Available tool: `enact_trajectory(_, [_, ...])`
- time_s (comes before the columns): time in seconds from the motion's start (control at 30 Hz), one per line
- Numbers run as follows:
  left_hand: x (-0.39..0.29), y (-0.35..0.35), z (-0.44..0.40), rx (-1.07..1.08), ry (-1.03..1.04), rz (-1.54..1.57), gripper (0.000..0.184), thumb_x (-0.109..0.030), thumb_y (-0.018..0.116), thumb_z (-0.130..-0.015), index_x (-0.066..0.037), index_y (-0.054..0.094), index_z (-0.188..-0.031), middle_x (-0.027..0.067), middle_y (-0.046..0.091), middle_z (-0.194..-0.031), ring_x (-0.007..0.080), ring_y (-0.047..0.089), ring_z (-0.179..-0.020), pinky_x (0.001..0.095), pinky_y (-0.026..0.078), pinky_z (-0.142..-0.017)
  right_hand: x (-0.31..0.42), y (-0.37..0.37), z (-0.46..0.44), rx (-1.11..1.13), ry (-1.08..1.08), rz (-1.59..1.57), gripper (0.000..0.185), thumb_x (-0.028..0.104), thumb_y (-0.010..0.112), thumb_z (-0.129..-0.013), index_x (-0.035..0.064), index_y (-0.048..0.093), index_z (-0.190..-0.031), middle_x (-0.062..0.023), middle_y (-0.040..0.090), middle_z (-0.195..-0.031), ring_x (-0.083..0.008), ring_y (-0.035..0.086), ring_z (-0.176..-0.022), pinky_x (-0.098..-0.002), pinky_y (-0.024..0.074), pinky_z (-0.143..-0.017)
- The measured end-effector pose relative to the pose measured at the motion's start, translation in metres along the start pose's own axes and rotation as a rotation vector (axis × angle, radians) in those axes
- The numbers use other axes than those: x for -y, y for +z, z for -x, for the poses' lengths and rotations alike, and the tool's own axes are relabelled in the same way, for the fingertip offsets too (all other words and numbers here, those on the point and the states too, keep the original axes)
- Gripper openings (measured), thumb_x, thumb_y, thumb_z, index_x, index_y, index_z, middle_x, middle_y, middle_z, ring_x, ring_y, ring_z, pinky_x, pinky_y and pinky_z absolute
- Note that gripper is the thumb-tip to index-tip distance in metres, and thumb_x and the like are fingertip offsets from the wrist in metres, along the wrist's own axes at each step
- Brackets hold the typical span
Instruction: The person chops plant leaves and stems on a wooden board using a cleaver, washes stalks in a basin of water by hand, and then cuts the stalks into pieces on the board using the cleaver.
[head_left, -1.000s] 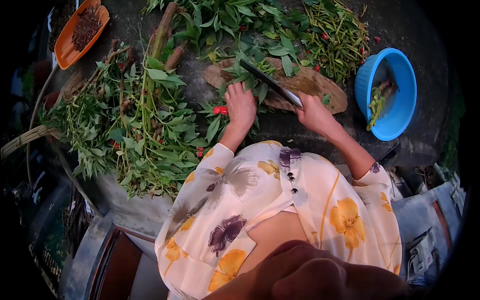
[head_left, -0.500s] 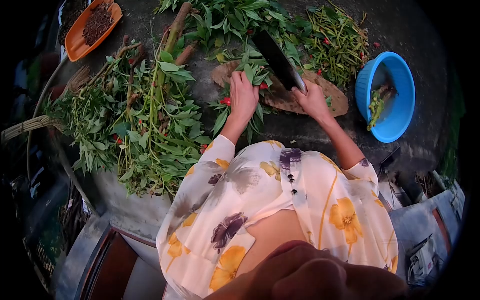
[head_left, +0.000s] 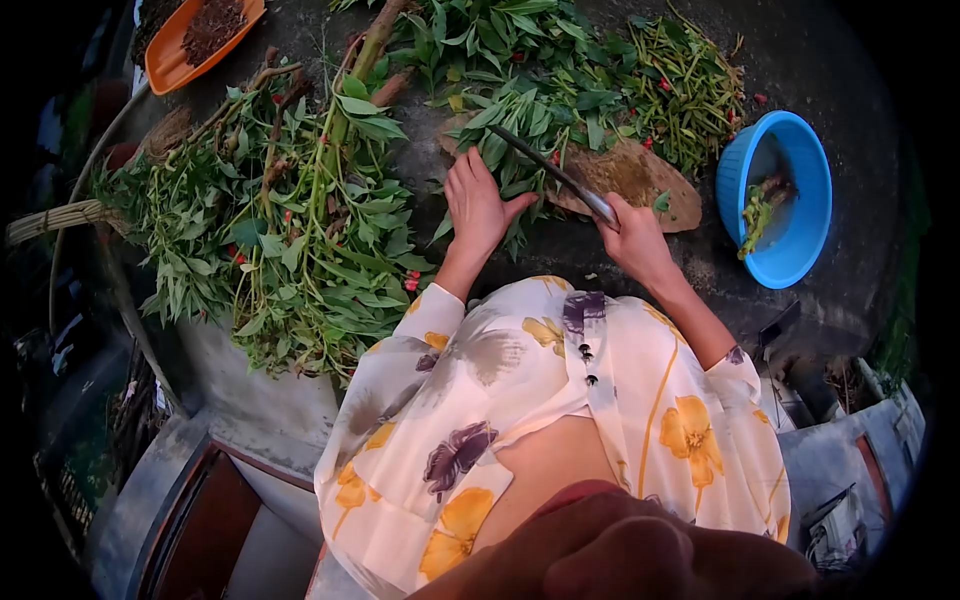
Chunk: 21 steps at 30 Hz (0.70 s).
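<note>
My right hand is wrapped round the handle of a broad dark-bladed cleaver. Its blade points up and left over leafy green stems and is seen nearly edge-on. Under the stems and the blade lies a worn wooden chopping board, partly covered by leaves. My left hand rests against the near side of the leaves, fingers stretched out and thumb spread, holding nothing that I can see. A few small red flowers show among the greens.
A large heap of leafy stems lies on the left. Chopped green pieces are piled beyond the board. At right stands a blue basin with some plant bits inside. An orange scoop of brown matter sits top left.
The cleaver has come down, its blade turning from flat-on to nearly edge-on over the leaves. My left hand has opened from its grip on the stems, thumb now spread.
</note>
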<state>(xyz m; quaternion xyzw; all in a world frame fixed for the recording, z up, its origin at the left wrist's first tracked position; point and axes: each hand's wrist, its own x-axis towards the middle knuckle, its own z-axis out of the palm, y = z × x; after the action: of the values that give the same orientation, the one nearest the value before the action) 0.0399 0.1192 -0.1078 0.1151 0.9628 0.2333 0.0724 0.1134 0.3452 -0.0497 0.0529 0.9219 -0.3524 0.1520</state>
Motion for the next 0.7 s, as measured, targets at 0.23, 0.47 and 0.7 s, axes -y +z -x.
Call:
enact_trajectory(0.23, [0.005,0.018,-0.007,0.024,0.044,-0.075,0.052,-0.017,0.081,-0.072,0.002,0.049,-0.108,0.0174,0.048,-0.106,0.0362,0.05,-0.102,0.0461,0.043,-0.084,0.007,-0.007,-0.019,0.167,0.111,0.14,0.022,0.008,0.062,-0.084,0.001,0.06,-0.105,-0.0292,0.065,-0.08,-0.0495,0.064,-0.081,-0.0567,0.0514,-0.073])
enact_trajectory(0.47, [0.014,0.037,-0.008,-0.017,0.127,-0.066,0.02,-0.002,0.059,-0.08,0.002,0.054,-0.099,0.0187,0.051,-0.098,0.0373,0.053,-0.095,0.0447,0.047,-0.08,0.011,0.003,-0.057,0.292,0.118,0.152,0.024,0.004,0.061,-0.081,-0.0029,0.059,-0.104,-0.032,0.065,-0.084,-0.0507,0.065,-0.084,-0.0568,0.052,-0.077])
enact_trajectory(0.7, [0.016,0.033,-0.01,-0.032,0.084,0.027,0.026,-0.003,0.065,-0.078,0.003,0.053,-0.1,0.021,0.054,-0.103,0.0408,0.056,-0.097,0.0478,0.051,-0.079,-0.002,0.005,-0.068,0.234,0.102,-0.014,0.02,0.011,0.06,-0.085,0.0002,0.061,-0.101,-0.0294,0.064,-0.081,-0.0493,0.063,-0.082,-0.0544,0.0485,-0.076])
